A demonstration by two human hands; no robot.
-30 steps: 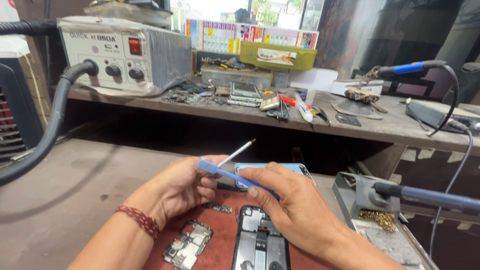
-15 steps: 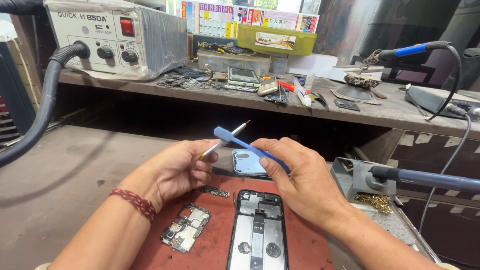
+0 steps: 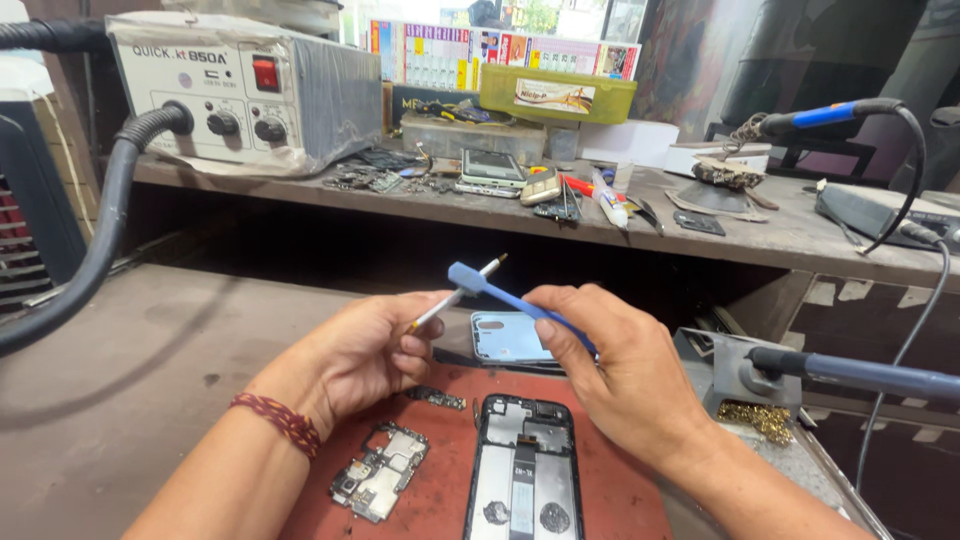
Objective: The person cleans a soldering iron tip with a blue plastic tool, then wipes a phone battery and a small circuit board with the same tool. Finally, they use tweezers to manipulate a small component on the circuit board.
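Both hands rose slightly vs 0.5 s ago: left hand point(image 3: 375, 350) pinches thin tool point(image 3: 455, 295), right hand point(image 3: 615, 370) grips blue spudger point(image 3: 520, 305) above opened phone point(image 3: 522, 470), tool prep; next needs lowering w/ care.

We hold both bare forearms forward, converging at mid-frame. Our left hand point(image 3: 370, 355) curls loosely, palm turned inward, fingers point(image 3: 415, 350) pinched together. Our right hand point(image 3: 620, 375) arches knuckles-up, thumb and forefinger closed, wrist bent slightly downward.
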